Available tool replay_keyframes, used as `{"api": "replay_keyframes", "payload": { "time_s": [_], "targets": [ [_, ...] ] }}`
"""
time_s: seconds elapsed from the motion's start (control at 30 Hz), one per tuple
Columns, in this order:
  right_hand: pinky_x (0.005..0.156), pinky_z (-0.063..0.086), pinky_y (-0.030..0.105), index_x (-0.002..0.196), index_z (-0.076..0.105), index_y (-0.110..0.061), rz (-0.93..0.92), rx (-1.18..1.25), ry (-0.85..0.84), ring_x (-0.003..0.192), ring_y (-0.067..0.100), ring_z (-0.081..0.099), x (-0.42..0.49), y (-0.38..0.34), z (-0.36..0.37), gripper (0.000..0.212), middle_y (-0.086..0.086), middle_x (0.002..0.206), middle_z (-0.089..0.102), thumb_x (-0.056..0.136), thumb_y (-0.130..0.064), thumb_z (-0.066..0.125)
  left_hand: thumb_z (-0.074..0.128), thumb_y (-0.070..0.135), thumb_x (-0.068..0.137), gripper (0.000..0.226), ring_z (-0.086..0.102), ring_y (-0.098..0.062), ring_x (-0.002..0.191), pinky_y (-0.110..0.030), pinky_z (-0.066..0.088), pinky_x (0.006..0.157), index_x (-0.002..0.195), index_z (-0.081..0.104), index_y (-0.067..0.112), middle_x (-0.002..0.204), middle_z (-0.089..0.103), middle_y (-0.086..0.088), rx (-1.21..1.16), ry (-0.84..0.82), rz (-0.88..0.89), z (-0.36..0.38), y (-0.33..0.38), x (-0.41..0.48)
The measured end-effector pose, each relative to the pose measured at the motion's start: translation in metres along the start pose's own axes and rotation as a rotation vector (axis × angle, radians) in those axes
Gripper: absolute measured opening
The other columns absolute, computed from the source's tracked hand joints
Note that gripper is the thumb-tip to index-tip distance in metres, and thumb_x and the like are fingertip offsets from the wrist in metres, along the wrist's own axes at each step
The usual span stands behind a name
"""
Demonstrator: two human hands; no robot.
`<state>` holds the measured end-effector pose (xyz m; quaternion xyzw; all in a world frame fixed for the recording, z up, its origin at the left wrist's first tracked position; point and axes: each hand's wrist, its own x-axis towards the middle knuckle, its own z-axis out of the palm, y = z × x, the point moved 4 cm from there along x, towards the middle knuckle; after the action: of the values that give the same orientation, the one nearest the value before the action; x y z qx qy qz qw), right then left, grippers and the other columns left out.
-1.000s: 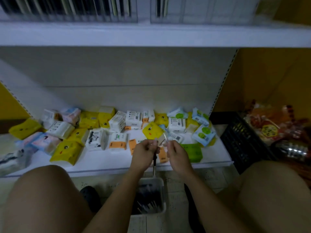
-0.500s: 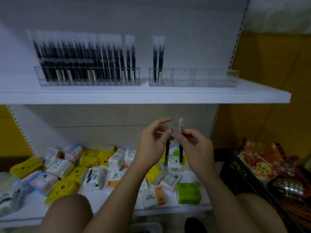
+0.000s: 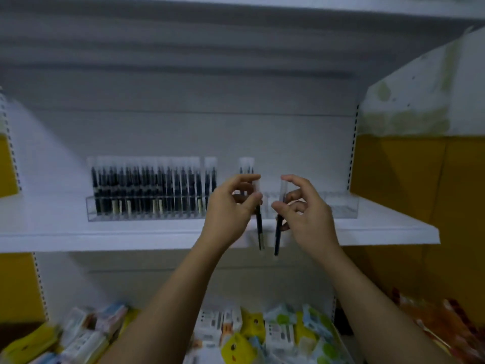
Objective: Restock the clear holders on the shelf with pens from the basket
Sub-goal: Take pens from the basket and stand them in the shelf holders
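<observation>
Shelf (image 3: 78, 232): white board across the middle of the frame, carrying both holders.
Packets (image 3: 262, 332): small yellow, white and green packs along the bottom edge, on the lower shelf.
Left holder (image 3: 147, 208): clear tray, centre left, packed with upright dark pens.
Right holder (image 3: 343, 206): clear tray, centre right, nearly bare; two pens stand at its left end.
Left hand (image 3: 231, 206): centre, thumb and fingers pinching the left pen (image 3: 259, 227), which hangs upright.
Right hand (image 3: 307, 214): just right of centre, fingertips pinching the right pen (image 3: 277, 237), slightly tilted.
Handling (judged): light, stiff, smooth barrels with clear caps; best held high on the barrel so that the lower end drops into a slot.
Writing: none legible; the packet labels are blurred.
</observation>
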<state>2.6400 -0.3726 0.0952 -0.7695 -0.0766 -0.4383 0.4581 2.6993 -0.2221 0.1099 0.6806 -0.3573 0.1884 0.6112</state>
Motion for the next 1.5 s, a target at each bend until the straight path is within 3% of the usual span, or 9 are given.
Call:
{"api": "replay_keyframes", "payload": {
  "time_s": [0.07, 0.13, 0.3, 0.63, 0.87, 1.2, 1.37, 1.43, 1.5],
  "targets": [
    [0.062, 0.058, 0.033, 0.118, 0.054, -0.041, -0.012, 0.008, 0.026, 0.071, 0.011, 0.063, 0.017, -0.001, 0.001, 0.037, -0.01, 0.083, 0.056, 0.086, -0.027, 0.069, 0.067, 0.016, 0.089, 0.028, 0.068, -0.01, 0.082, -0.037, 0.06, 0.075, 0.112, 0.064, 0.031, 0.099, 0.066, 0.005, 0.037, 0.005, 0.024, -0.001, 0.003, 0.017],
    [0.059, 0.054, 0.025, 0.116, 0.055, -0.042, -0.035, -0.002, 0.062, 0.069, 0.008, 0.061, 0.033, 0.001, 0.001, 0.034, -0.011, 0.08, 0.057, 0.087, -0.028, 0.068, 0.068, 0.016, 0.088, 0.028, 0.066, -0.007, 0.086, -0.033, 0.059, 0.077, 0.11, 0.064, 0.032, 0.097, 0.066, 0.007, 0.085, 0.011, 0.067, -0.001, 0.006, 0.033],
    [0.062, 0.058, 0.03, 0.118, 0.054, -0.041, -0.049, 0.05, 0.103, 0.072, 0.012, 0.065, 0.073, 0.01, 0.003, 0.04, -0.006, 0.085, 0.06, 0.087, -0.021, 0.069, 0.068, 0.021, 0.088, 0.027, 0.06, 0.009, 0.085, -0.006, 0.049, 0.069, 0.11, 0.063, 0.034, 0.092, 0.062, 0.02, 0.167, 0.026, 0.105, -0.001, 0.011, 0.075],
    [0.065, 0.059, 0.046, 0.117, 0.058, -0.034, -0.071, 0.045, 0.155, 0.075, 0.021, 0.067, 0.144, 0.04, 0.011, 0.036, -0.002, 0.086, 0.061, 0.086, -0.022, 0.071, 0.068, 0.026, 0.088, 0.025, 0.06, 0.007, 0.086, -0.001, 0.037, 0.063, 0.112, 0.064, 0.034, 0.093, 0.064, 0.019, 0.355, 0.043, 0.164, 0.014, 0.002, 0.143],
    [0.065, 0.058, 0.047, 0.119, 0.058, -0.029, -0.059, 0.059, 0.161, 0.073, 0.022, 0.066, 0.161, 0.061, 0.022, 0.036, -0.006, 0.08, 0.059, 0.087, -0.02, 0.07, 0.071, 0.024, 0.087, 0.022, 0.06, 0.008, 0.082, 0.005, 0.039, 0.057, 0.107, 0.067, 0.033, 0.087, 0.065, 0.018, 0.401, 0.037, 0.154, 0.022, -0.018, 0.156],
    [0.065, 0.059, 0.044, 0.115, 0.056, -0.037, -0.066, 0.066, 0.135, 0.072, 0.018, 0.066, 0.16, 0.076, 0.032, 0.035, -0.004, 0.082, 0.061, 0.087, -0.02, 0.07, 0.072, 0.028, 0.085, 0.022, 0.061, 0.011, 0.078, -0.002, 0.042, 0.06, 0.106, 0.068, 0.035, 0.082, 0.065, 0.021, 0.444, 0.042, 0.135, 0.015, -0.023, 0.154],
    [0.061, 0.051, 0.012, 0.118, 0.058, -0.036, -0.065, -0.039, 0.031, 0.07, 0.002, 0.062, 0.151, 0.084, 0.041, 0.037, -0.012, 0.085, 0.062, 0.084, -0.028, 0.072, 0.069, 0.031, 0.087, 0.018, 0.065, -0.004, 0.074, -0.032, 0.057, 0.073, 0.103, 0.063, 0.036, 0.096, 0.066, 0.016, 0.527, -0.037, 0.071, 0.021, -0.037, 0.149],
    [0.06, 0.046, 0.007, 0.118, 0.059, -0.04, -0.067, -0.117, -0.03, 0.072, -0.002, 0.061, 0.144, 0.087, 0.044, 0.036, -0.017, 0.088, 0.061, 0.085, -0.033, 0.071, 0.068, 0.03, 0.087, 0.016, 0.066, -0.013, 0.087, -0.039, 0.055, 0.085, 0.102, 0.063, 0.033, 0.107, 0.066, 0.011, 0.555, -0.052, 0.035, 0.022, -0.044, 0.149],
    [0.064, 0.046, 0.012, 0.126, 0.053, -0.044, -0.072, -0.201, -0.092, 0.074, -0.003, 0.06, 0.134, 0.092, 0.046, 0.04, -0.022, 0.088, 0.058, 0.089, -0.035, 0.065, 0.069, 0.03, 0.086, 0.018, 0.058, -0.018, 0.109, -0.039, 0.046, 0.097, 0.102, 0.063, 0.032, 0.119, 0.062, 0.005, 0.639, -0.063, 0.021, 0.023, -0.051, 0.149]
  ]
}}
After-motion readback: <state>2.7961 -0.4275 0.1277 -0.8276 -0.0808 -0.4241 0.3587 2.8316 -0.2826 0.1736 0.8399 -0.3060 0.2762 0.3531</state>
